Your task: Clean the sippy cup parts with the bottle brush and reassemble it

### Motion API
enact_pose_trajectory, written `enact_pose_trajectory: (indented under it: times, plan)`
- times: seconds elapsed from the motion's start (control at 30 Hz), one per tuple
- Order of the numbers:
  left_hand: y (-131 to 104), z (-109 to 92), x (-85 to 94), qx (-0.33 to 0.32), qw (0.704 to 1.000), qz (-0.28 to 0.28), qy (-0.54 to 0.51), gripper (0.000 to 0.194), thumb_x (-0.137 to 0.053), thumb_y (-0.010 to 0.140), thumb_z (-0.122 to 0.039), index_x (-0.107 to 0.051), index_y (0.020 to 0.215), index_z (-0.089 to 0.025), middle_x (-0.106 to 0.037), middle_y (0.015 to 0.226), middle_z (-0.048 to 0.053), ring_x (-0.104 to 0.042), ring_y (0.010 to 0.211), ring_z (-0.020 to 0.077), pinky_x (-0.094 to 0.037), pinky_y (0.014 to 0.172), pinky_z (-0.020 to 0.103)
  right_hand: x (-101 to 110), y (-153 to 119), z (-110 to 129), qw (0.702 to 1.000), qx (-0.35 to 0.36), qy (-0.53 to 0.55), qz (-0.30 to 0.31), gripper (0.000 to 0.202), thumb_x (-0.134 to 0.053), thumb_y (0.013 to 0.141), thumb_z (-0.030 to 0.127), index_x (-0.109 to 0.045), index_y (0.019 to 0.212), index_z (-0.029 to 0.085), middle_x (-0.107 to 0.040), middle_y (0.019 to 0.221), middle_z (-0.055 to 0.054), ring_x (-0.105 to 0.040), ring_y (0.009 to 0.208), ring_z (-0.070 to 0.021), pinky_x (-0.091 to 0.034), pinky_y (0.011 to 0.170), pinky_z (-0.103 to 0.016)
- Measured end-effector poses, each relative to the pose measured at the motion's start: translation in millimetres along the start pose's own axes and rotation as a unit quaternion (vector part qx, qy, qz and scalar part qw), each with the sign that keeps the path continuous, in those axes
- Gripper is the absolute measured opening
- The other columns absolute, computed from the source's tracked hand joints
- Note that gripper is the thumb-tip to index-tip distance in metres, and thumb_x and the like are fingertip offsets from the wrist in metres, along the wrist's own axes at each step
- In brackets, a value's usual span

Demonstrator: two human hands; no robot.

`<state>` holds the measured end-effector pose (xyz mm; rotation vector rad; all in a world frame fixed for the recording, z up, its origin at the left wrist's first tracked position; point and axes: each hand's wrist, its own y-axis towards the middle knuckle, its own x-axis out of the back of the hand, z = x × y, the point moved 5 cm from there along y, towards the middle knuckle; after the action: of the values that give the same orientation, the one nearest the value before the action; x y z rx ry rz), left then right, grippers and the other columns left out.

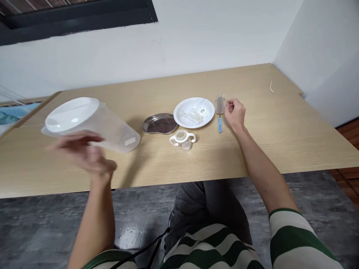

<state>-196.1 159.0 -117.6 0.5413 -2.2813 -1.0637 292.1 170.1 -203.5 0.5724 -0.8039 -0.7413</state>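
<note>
My left hand (85, 151) is raised in front of the large translucent container (112, 129) with a white lid (73, 114); it is motion-blurred, its fingers apart and holding nothing visible. On the table, my right hand (235, 112) rests with curled fingers, just right of a bottle brush (220, 106) with a blue handle. Whether anything is between those fingers is hidden. A white plate (206, 120) bears small clear parts and a white ring. Nearer me stands a small cup with two white handles (183, 138). Beside the plate lies a metal kidney tray (159, 124).
The wooden table (291, 134) meets a white wall (213, 33) at the back. A thin pale strip (271, 87) lies at the right rear. Blue items (17, 114) show beyond the table's left edge. My legs are below the front edge.
</note>
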Motion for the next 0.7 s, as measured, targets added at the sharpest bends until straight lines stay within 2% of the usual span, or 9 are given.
enact_pose_trajectory:
  times: [0.07, 0.13, 0.2, 0.3, 0.5, 0.6, 0.7]
  plan:
    - [-32.3, -24.8, -32.8, -0.048, 0.983, 0.174, -0.036, 0.065, -0.059, 0.076, -0.068, -0.034, 0.110, -0.020, -0.056, 0.097, 0.006, -0.055, 0.074, 0.0170, -0.046, 0.066, 0.034, -2.1, -1.7, 5.4, 1.000, 0.008, 0.009, 0.006, 0.008, -0.049, 0.089, 0.024, -0.055, 0.085, 0.020, -0.055, 0.070, 0.001, -0.053, 0.066, -0.0142, -0.043, 0.070, -0.030]
    - [-60.5, -44.1, -54.6, -0.053, 0.963, 0.258, -0.048, 0.065, -0.068, 0.077, -0.052, -0.032, 0.121, -0.020, -0.056, 0.114, 0.012, -0.060, 0.083, 0.0200, -0.049, 0.070, 0.037, -4.1, -3.1, 8.9, 1.000, 0.011, 0.021, 0.011, 0.009, -0.048, 0.090, 0.024, -0.055, 0.086, 0.020, -0.056, 0.071, 0.001, -0.054, 0.067, -0.0147, -0.043, 0.072, -0.031]
    - [-81.3, -55.7, -72.3, -0.013, 0.947, 0.317, -0.057, 0.083, -0.078, 0.072, -0.046, -0.026, 0.131, -0.022, -0.054, 0.123, 0.014, -0.061, 0.097, 0.0242, -0.053, 0.079, 0.041, -5.2, -3.7, 10.5, 1.000, 0.010, 0.025, 0.013, 0.008, -0.049, 0.090, 0.024, -0.055, 0.086, 0.020, -0.056, 0.071, 0.000, -0.055, 0.068, -0.0153, -0.043, 0.074, -0.032]
    - [-100.4, -63.9, -91.5, 0.059, 0.936, 0.339, -0.079, 0.093, -0.082, 0.071, -0.042, -0.021, 0.139, -0.025, -0.054, 0.127, 0.014, -0.059, 0.109, 0.0263, -0.052, 0.091, 0.046, -4.9, -3.2, 10.8, 1.000, 0.007, 0.018, 0.014, 0.010, -0.049, 0.091, 0.025, -0.055, 0.086, 0.020, -0.057, 0.071, 0.000, -0.054, 0.068, -0.0154, -0.043, 0.075, -0.032]
    - [-126.3, -64.7, -121.1, 0.166, 0.916, 0.339, -0.138, 0.081, -0.076, 0.079, -0.039, -0.026, 0.141, -0.025, -0.058, 0.121, 0.011, -0.064, 0.100, 0.0222, -0.055, 0.090, 0.042, -2.8, -2.1, 13.2, 0.996, -0.015, -0.032, 0.085, 0.026, -0.044, 0.095, 0.037, -0.055, 0.079, 0.020, -0.055, 0.068, -0.001, -0.050, 0.064, -0.0158, -0.039, 0.068, -0.030]
    - [-132.2, -63.1, -128.1, 0.184, 0.914, 0.327, -0.156, 0.078, -0.075, 0.080, -0.037, -0.027, 0.140, -0.021, -0.061, 0.111, 0.010, -0.066, 0.093, 0.0211, -0.057, 0.086, 0.041, -4.8, -2.3, 11.4, 0.981, -0.050, -0.077, 0.170, 0.036, -0.044, 0.094, 0.047, -0.052, 0.070, 0.021, -0.054, 0.064, -0.002, -0.048, 0.062, -0.0161, -0.035, 0.064, -0.029]
    - [-136.4, -63.8, -128.4, 0.180, 0.912, 0.341, -0.142, 0.071, -0.072, 0.082, -0.036, -0.030, 0.138, -0.020, -0.062, 0.111, 0.009, -0.066, 0.095, 0.0214, -0.056, 0.087, 0.040, -9.4, -4.9, 9.8, 0.949, -0.078, -0.126, 0.278, 0.041, -0.051, 0.089, 0.054, -0.052, 0.066, 0.021, -0.057, 0.064, -0.004, -0.048, 0.062, -0.0174, -0.032, 0.060, -0.028]
